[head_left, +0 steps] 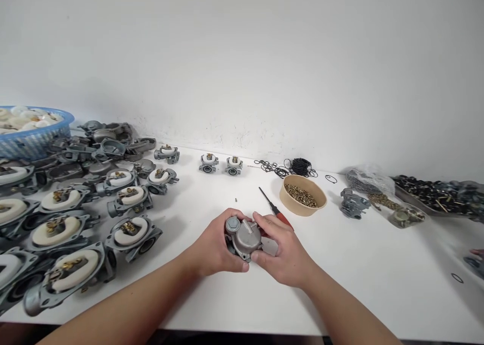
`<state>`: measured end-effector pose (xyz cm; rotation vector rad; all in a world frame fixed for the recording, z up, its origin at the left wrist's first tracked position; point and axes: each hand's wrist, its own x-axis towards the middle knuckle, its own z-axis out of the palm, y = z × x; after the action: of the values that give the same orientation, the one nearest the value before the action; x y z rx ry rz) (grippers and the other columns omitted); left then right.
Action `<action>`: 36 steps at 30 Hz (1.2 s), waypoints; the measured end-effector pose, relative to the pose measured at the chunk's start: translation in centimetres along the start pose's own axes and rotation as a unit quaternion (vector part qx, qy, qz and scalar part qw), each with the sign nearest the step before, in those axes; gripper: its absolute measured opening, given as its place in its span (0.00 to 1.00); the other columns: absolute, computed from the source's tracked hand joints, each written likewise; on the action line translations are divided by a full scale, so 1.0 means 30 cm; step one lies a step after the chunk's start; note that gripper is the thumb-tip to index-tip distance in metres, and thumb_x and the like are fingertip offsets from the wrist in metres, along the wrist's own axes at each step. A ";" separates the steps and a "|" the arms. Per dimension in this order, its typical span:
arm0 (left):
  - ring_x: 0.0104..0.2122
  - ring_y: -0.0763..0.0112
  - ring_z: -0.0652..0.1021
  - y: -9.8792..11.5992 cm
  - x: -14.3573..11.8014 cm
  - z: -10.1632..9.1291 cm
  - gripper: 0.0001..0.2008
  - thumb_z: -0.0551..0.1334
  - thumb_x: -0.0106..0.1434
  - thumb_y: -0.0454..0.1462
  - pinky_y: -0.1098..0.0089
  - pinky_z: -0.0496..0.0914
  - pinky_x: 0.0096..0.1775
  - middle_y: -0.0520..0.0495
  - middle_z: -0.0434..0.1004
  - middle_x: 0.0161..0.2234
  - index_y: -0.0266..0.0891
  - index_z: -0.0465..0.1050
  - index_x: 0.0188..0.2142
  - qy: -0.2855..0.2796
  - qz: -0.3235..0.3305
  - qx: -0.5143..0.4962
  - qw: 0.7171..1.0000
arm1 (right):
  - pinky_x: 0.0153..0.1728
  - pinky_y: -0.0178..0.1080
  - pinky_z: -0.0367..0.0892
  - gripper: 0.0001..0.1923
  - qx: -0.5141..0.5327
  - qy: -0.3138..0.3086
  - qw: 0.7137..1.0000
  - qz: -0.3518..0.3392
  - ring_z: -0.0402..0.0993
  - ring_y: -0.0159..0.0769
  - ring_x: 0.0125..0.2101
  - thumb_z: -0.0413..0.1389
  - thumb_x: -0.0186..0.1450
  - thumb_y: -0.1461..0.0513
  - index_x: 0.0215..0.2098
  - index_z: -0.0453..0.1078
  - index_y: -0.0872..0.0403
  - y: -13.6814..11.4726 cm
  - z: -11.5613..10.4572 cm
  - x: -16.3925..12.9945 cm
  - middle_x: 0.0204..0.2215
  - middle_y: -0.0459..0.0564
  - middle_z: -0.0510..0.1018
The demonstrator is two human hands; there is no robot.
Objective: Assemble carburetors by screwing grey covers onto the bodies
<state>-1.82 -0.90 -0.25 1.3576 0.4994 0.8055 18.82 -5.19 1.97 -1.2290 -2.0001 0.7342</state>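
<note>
The carburetor [247,240] is a dull grey metal casting, with a smooth domed cover and a hexagonal plug on a round boss at one side. It sits between the person's two hands, cover facing up, just above the near middle of the tabletop [242,307]. The left hand [216,246] wraps its left side, thumb along the near edge; the right hand [282,249] grips its right side with fingers and thumb, so both are clamped on the same piece. Just beyond the right hand lies a screwdriver [279,215] with a red handle and dark shaft, near a round tan bowl [302,211] of small brassy screws [300,196]. Thin black rings [301,166] are heaped behind the bowl. To the left stand rows of grey bodies [130,196], each bearing a smooth, cream-white curved float [81,269] around brass fittings; behind them are piled castings [111,148] and a blue basket [38,139] of white parts. On the right are a lone grey unit [353,204], a clear plastic bag [372,176] and a mass of glossy black parts [434,196]. The tabletop is plain white and smooth, meeting a pale wall [242,57] with dark scuffs low down.
</note>
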 end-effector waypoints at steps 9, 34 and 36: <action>0.35 0.63 0.77 0.033 -0.005 0.012 0.36 0.75 0.38 0.28 0.66 0.71 0.35 0.48 0.78 0.38 0.40 0.62 0.46 0.035 -0.011 0.051 0.998 | 0.47 0.43 0.72 0.34 0.057 -0.006 0.998 0.007 0.70 0.39 0.46 0.61 0.57 0.64 0.61 0.63 0.47 0.000 0.013 0.003 0.46 0.50 0.71; 0.35 0.62 0.78 0.036 -0.014 -0.012 0.34 0.74 0.41 0.32 0.67 0.72 0.35 0.47 0.79 0.37 0.39 0.64 0.48 0.037 0.043 0.173 0.983 | 0.45 0.45 0.70 0.33 0.038 0.011 0.999 -0.025 0.71 0.40 0.42 0.63 0.57 0.61 0.60 0.64 0.51 -0.007 0.017 0.015 0.44 0.52 0.72; 0.35 0.62 0.78 0.039 -0.013 -0.009 0.34 0.74 0.41 0.31 0.67 0.72 0.35 0.46 0.79 0.37 0.40 0.64 0.48 0.038 0.032 0.164 0.985 | 0.44 0.45 0.70 0.33 0.025 0.009 0.999 -0.021 0.71 0.40 0.41 0.63 0.57 0.61 0.60 0.64 0.50 -0.009 0.015 0.013 0.43 0.52 0.72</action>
<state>-2.54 -1.00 0.80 1.6575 0.6746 0.8557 18.19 -4.99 1.98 -1.1570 -1.9760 0.7453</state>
